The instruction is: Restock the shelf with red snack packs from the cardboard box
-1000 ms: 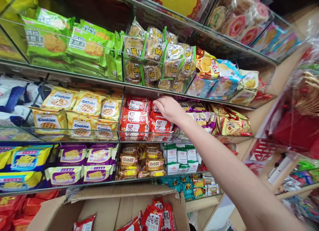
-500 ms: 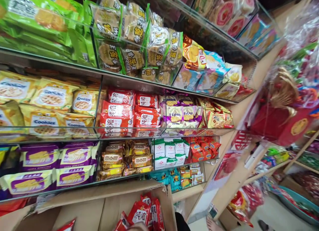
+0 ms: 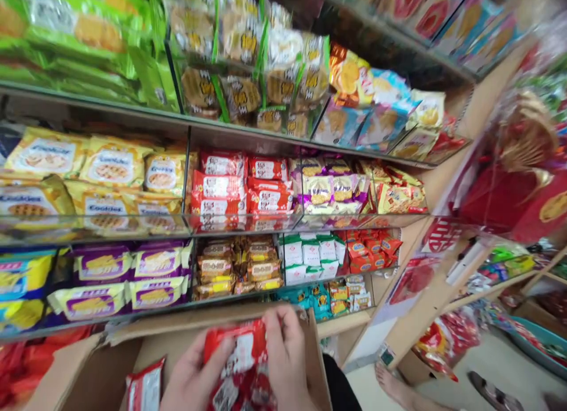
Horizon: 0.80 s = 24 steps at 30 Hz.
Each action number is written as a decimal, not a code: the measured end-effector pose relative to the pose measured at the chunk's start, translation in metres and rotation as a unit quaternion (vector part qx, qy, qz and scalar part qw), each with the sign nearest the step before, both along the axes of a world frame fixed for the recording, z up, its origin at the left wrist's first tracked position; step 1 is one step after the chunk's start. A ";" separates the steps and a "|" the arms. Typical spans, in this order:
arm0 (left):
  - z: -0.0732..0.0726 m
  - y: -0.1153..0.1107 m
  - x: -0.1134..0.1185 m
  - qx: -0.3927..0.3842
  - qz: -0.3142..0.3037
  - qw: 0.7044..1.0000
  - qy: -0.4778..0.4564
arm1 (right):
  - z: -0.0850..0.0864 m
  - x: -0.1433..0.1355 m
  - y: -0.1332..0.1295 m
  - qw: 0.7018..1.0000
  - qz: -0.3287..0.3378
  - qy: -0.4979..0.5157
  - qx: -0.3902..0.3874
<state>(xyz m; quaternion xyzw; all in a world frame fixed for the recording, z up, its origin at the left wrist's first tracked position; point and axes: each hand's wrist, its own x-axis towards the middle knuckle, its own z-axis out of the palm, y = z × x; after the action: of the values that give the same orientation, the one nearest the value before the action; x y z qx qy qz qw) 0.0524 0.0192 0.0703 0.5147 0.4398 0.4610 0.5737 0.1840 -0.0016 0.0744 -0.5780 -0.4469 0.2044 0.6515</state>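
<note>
1. Two bare hands meet at the bottom of the view over an open brown cardboard box (image 3: 133, 364), and between them they hold a glossy red plastic snack packet with a white label panel (image 3: 237, 346).
2. The packet's long axis runs roughly left to right, tilted a little up toward the right, its printed face turned up toward the wearer. It sits just above the box's opening, close in front of the lowest shelf.
3. The left hand (image 3: 190, 378) comes up from below with the palm partly up; its fingers curl onto the packet's left end, so this grip is closed on the packet.
4. The right hand (image 3: 286, 355) lies along the packet's right end, fingers straight and pointing up and away, thumb side pressed to the wrapper; this grip too is clasped on the packet.
5. More red crinkly packets (image 3: 144, 387) lie inside the box, one standing near its left wall.
6. Ahead rise glass shelves with metal edges (image 3: 186, 130). The middle shelf carries matching red packets in a stack (image 3: 241, 183), with yellow cookie bags (image 3: 101, 169) to their left and purple-trimmed bags (image 3: 328, 186) to their right.
7. A bare foot (image 3: 394, 381) shows on the pale floor at lower right.
</note>
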 end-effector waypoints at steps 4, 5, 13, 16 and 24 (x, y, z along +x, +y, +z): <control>0.011 0.002 0.015 0.015 0.012 0.999 -0.045 | 0.004 -0.002 0.008 0.997 -0.010 0.081 0.002; 0.011 0.003 0.017 0.014 0.026 0.999 -0.041 | 0.005 -0.001 0.009 0.995 -0.019 0.094 0.002; -0.002 0.002 0.021 0.023 0.110 0.994 -0.005 | -0.011 -0.004 0.004 0.983 0.030 0.184 0.000; -0.010 0.003 0.019 -0.051 0.095 0.991 -0.075 | -0.030 -0.013 0.000 0.969 0.046 0.244 -0.015; -0.020 0.000 -0.002 0.016 0.028 0.999 -0.037 | -0.051 -0.007 -0.001 0.971 0.121 0.206 0.008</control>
<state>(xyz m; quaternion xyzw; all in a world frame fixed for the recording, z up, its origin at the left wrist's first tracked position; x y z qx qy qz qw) 0.0503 0.0189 0.0507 0.4940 0.4248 0.5027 0.5682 0.1769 -0.0025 0.0235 -0.4598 -0.3710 0.3926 0.7048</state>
